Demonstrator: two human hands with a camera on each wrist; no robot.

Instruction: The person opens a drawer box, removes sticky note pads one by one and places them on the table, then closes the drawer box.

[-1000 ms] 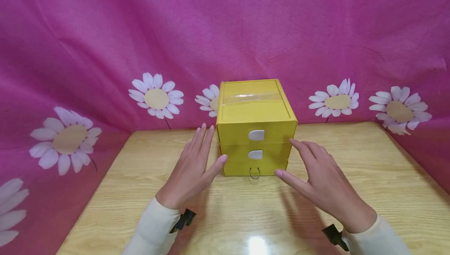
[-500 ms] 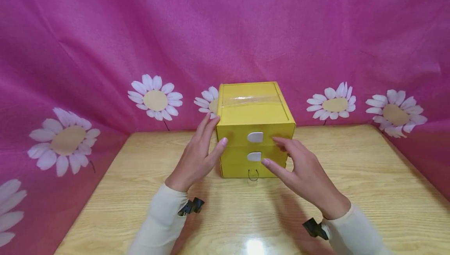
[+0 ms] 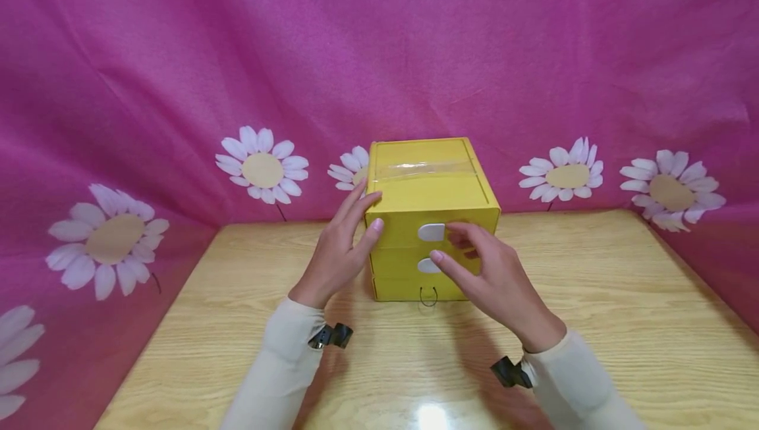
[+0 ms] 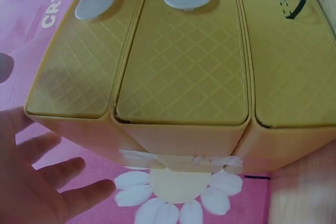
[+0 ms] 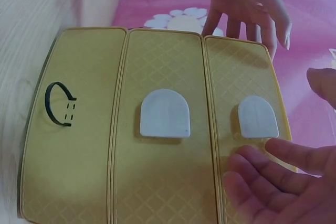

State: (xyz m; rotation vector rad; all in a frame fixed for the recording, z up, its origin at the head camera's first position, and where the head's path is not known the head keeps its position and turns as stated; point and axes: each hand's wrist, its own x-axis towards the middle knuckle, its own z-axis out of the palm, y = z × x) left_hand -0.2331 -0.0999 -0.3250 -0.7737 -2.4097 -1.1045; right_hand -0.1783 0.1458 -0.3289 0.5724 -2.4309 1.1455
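A yellow drawer box [image 3: 435, 194] has three stacked front panels. White rounded pulls sit on the upper drawer [image 3: 431, 232] and the middle one; a black loop [image 3: 428, 297] hangs on the lowest panel. My right hand [image 3: 504, 278] is at the front, its index fingertip at the edge of the top pull [image 5: 257, 117], other fingers loosely bent, thumb near the middle pull [image 5: 165, 114]. Whether the fingertip touches the pull is hard to tell. At the box's upper left edge my left hand [image 3: 337, 255] spreads its fingers, the thumb in front of the corner; contact is unclear.
The box stands on a light wood table [image 3: 237, 324], close to a pink cloth [image 3: 415, 48] with white daisies behind it. Clear tape [image 3: 423, 168] runs across the box top. Small black cameras [image 3: 511, 372] are worn on both wrists.
My right hand has moved left across the front of the box to the top pull. My left hand has shifted up and right to the box's upper left edge.
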